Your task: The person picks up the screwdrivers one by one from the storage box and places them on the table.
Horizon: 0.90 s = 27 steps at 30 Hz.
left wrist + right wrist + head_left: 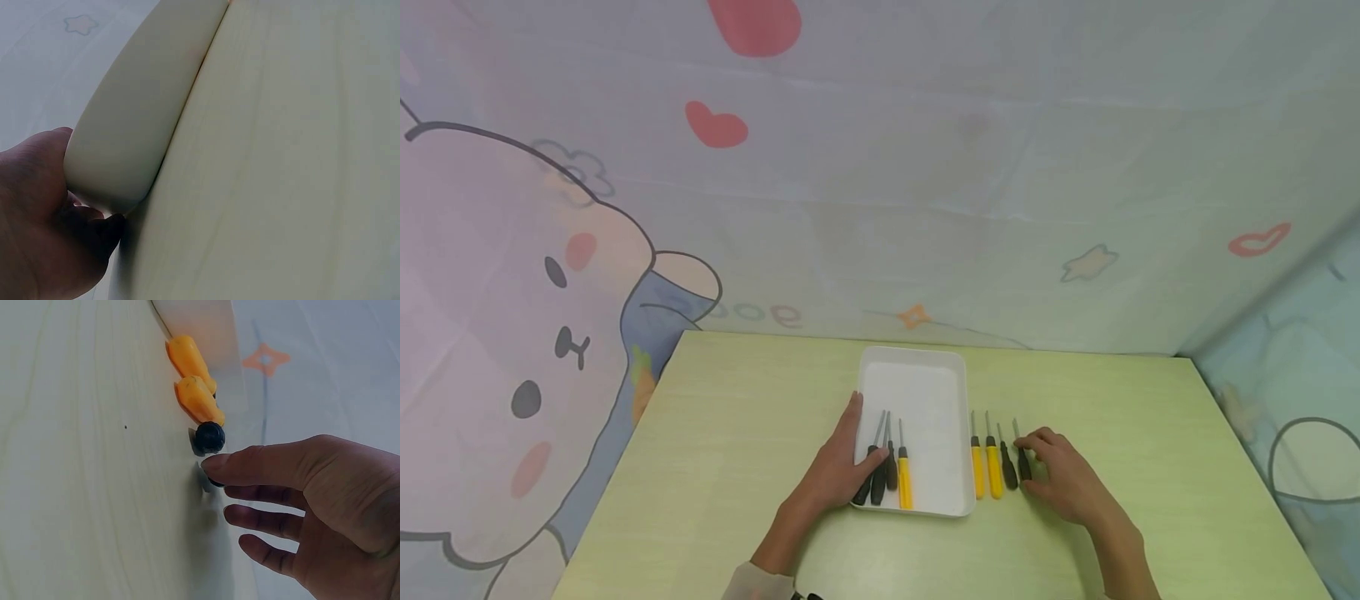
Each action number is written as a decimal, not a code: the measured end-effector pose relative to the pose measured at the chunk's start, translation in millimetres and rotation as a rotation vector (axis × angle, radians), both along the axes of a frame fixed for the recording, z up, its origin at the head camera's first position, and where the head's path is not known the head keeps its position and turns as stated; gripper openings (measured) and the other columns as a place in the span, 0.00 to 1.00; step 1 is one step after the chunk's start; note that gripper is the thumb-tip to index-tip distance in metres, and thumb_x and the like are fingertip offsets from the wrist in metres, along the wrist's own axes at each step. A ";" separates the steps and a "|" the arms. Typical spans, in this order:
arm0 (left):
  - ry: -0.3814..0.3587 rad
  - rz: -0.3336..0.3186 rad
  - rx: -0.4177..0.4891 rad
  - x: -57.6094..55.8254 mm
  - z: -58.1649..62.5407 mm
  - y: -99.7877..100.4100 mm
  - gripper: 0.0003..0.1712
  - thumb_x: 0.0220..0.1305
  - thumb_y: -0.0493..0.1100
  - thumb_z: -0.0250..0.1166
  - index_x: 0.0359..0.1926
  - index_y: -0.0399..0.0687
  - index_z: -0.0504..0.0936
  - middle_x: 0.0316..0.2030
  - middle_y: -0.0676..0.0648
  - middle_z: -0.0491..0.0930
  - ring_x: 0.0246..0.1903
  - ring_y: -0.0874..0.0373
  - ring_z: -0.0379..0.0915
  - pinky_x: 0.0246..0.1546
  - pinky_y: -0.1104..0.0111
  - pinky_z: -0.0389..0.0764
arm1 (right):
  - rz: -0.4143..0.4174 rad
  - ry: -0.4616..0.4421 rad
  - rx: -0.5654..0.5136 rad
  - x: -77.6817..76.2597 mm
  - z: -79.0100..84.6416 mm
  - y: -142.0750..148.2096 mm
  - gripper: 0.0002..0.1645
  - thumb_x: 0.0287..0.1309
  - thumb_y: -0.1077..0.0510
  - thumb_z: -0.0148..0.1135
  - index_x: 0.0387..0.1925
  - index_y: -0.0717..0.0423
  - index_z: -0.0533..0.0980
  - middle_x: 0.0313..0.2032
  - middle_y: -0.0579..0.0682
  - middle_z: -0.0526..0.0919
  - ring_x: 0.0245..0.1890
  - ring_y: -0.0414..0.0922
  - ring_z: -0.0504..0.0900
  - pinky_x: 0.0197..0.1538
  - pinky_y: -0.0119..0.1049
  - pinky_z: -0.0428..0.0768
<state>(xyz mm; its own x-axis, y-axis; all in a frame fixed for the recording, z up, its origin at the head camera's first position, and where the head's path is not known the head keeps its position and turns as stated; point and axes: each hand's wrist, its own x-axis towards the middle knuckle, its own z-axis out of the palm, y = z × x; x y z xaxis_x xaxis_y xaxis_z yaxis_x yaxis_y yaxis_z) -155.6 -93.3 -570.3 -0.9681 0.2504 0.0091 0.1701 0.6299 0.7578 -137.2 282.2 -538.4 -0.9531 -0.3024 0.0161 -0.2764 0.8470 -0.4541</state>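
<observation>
My left hand [831,473] holds the left side of a white tray [925,383], its thumb reaching over the rim. In the left wrist view the fingers curl at the corner of the tray [128,112]. Inside the tray lie several black-handled screwdrivers [878,485] and a yellow-handled screwdriver [905,483]. Right of the tray, my right hand [1067,479] pinches the handle of the outermost black screwdriver [1024,465] between thumb and fingers. The right wrist view shows the thumb of that hand [337,494] hiding most of this handle.
Between the tray and my right hand, two yellow-handled screwdrivers [993,471] and another black screwdriver [1007,468] lie side by side, tips away from me. The light wooden table [760,392] ends at a printed cloth [925,208] behind and at the right.
</observation>
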 end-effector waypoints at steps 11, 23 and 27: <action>-0.009 0.005 0.006 0.9 2.9 0.7 0.55 0.77 0.54 0.65 0.87 0.49 0.38 0.85 0.44 0.41 0.82 0.45 0.45 0.78 0.47 0.57 | 0.028 0.024 0.002 3.4 -1.0 -0.7 0.31 0.49 0.65 0.82 0.57 0.60 0.82 0.54 0.51 0.81 0.48 0.49 0.80 0.52 0.51 0.82; -0.012 0.003 0.007 1.2 2.0 1.2 0.55 0.77 0.54 0.64 0.87 0.48 0.38 0.86 0.45 0.40 0.82 0.45 0.45 0.78 0.47 0.56 | 0.052 0.020 0.009 4.9 -0.3 1.6 0.31 0.49 0.64 0.83 0.57 0.59 0.82 0.52 0.50 0.81 0.46 0.47 0.79 0.52 0.50 0.82; -0.005 0.002 0.014 1.0 1.9 0.3 0.55 0.77 0.55 0.64 0.87 0.48 0.39 0.85 0.45 0.40 0.82 0.45 0.44 0.78 0.47 0.56 | 0.053 0.023 0.003 4.9 -1.0 1.2 0.32 0.49 0.64 0.83 0.58 0.59 0.82 0.53 0.50 0.80 0.46 0.47 0.79 0.52 0.50 0.82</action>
